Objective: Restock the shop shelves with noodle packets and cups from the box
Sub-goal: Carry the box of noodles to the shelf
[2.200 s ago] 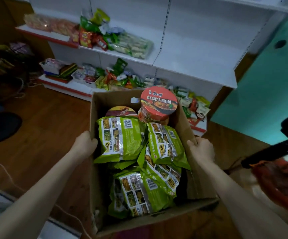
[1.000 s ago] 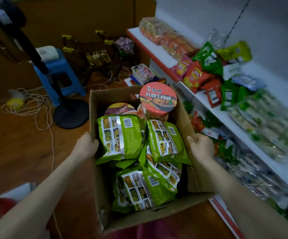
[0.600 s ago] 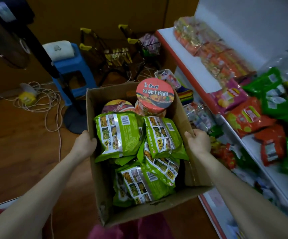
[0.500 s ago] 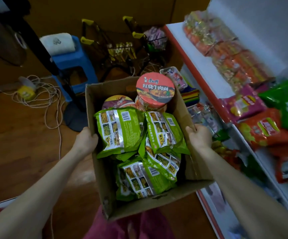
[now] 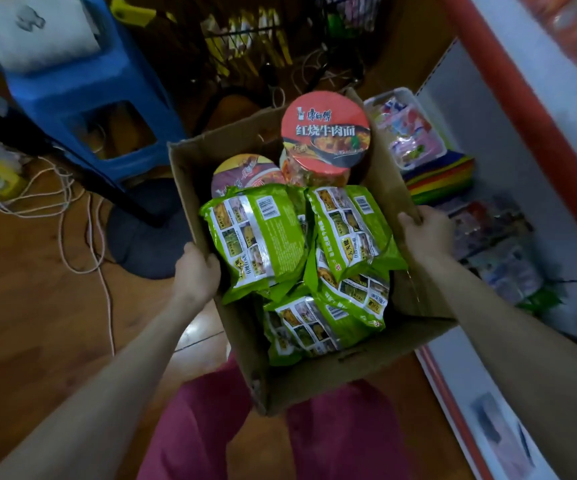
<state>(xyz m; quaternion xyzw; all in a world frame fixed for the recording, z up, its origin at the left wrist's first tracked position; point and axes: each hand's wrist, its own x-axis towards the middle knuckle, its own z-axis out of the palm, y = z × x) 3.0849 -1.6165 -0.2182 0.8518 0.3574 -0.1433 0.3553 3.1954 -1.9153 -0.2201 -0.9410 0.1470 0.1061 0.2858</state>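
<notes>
I hold an open cardboard box (image 5: 318, 379) above my legs in dark red trousers. My left hand (image 5: 195, 273) grips its left wall and my right hand (image 5: 425, 233) grips its right wall. Inside lie several green noodle packets (image 5: 256, 237), back side up. At the far end a red-lidded noodle cup (image 5: 325, 133) stands tallest, with a purple-lidded cup (image 5: 242, 173) lower beside it. The white shelf unit with a red edge (image 5: 519, 109) runs along my right.
The bottom shelf (image 5: 460, 368) at right holds a white tray of snacks (image 5: 406, 131), a stack of coloured sheets (image 5: 441, 178) and more packets. A blue stool (image 5: 83, 84), a fan base (image 5: 148, 242) and loose white cables (image 5: 83, 244) lie on the wooden floor to the left.
I have turned left and tilted my view down along the shelf. The box sits lower, over my legs. Both hands keep the same grip on its walls.
</notes>
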